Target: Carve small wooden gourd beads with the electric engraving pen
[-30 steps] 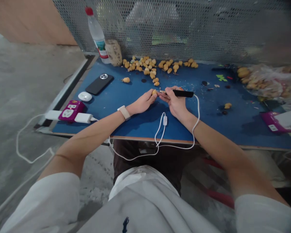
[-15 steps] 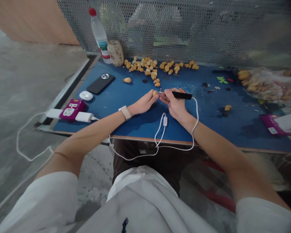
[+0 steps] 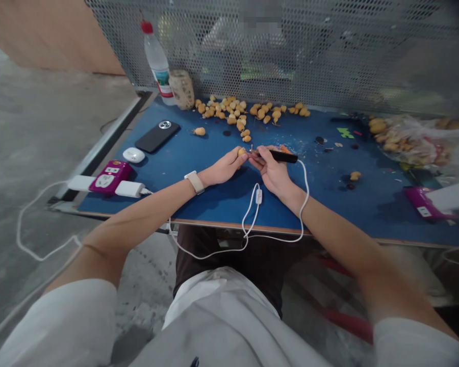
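Observation:
My left hand (image 3: 225, 168) is closed, pinching a small yellow gourd (image 3: 241, 152) between thumb and fingertips above the blue tabletop (image 3: 214, 206). Held in my right hand (image 3: 275, 177) is a black corded pen-shaped tool (image 3: 285, 156), its tip pointing left toward the gourd. Whether the tip touches the gourd is too small to tell. From the tool's rear end a white cord (image 3: 307, 186) loops down past the table's front edge, with an inline switch (image 3: 258, 197) lying between my forearms. Just beyond my hands lie several similar gourds (image 3: 233, 106).
A phone (image 3: 158, 136), white earbud case (image 3: 133, 155) and purple power socket (image 3: 110, 177) lie at left. A bottle (image 3: 157, 69) and jar (image 3: 181, 90) stand by the perforated metal panel (image 3: 321, 56). At right are a plastic bag of gourds (image 3: 416, 140) and another purple socket (image 3: 423, 204).
The view has shifted slightly, so the table sits a little lower and further left. Both hands keep their holds on the gourd and the tool, with the tool's tip still beside the gourd.

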